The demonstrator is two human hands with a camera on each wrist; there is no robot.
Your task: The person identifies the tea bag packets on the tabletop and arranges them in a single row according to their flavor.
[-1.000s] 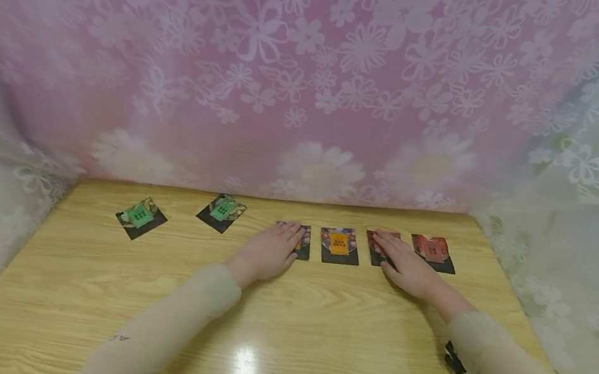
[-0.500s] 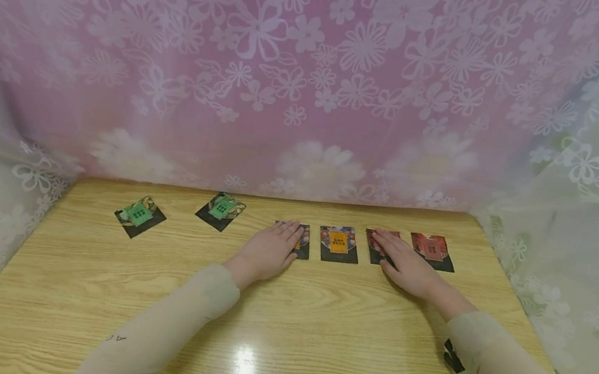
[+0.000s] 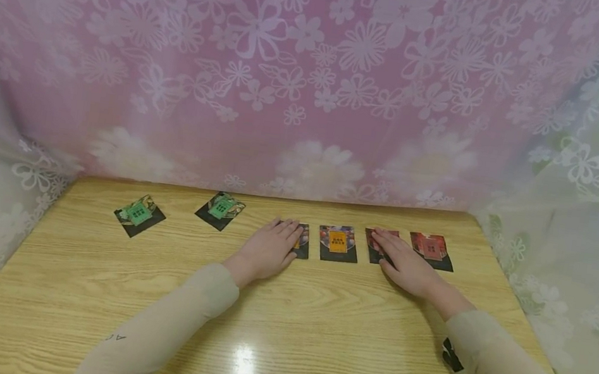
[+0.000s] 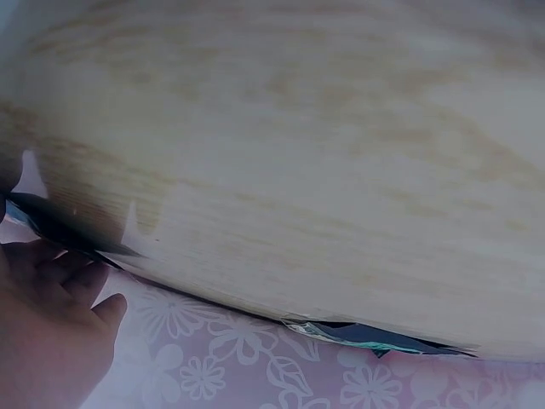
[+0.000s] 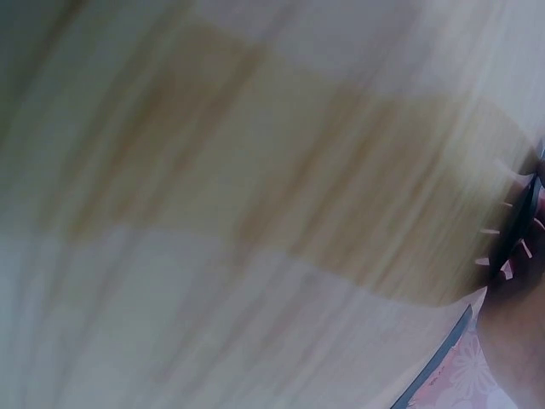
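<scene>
My left hand (image 3: 266, 249) lies flat over an orange-labelled black packet (image 3: 303, 246), with the fingers straight and most of the packet hidden. In the left wrist view the fingers of the left hand (image 4: 64, 328) touch the dark packet edge. My right hand (image 3: 407, 267) rests straight-fingered on a dark red packet (image 3: 373, 251), covering part of it. Between the hands lies another orange-labelled packet (image 3: 339, 244). Just right of the right hand is a red-labelled packet (image 3: 432, 252). The right wrist view catches only part of the right hand (image 5: 519, 319) at its edge.
Two green-labelled packets, a left one (image 3: 139, 215) and a right one (image 3: 220, 210), lie tilted on the wooden table (image 3: 312, 342). A small black object (image 3: 451, 355) shows beside the right sleeve. A pink flowered curtain (image 3: 291, 83) hangs behind the table.
Both hands stay in place on their packets. The whole head view shifts very slightly; no packet visibly moves on the table.
</scene>
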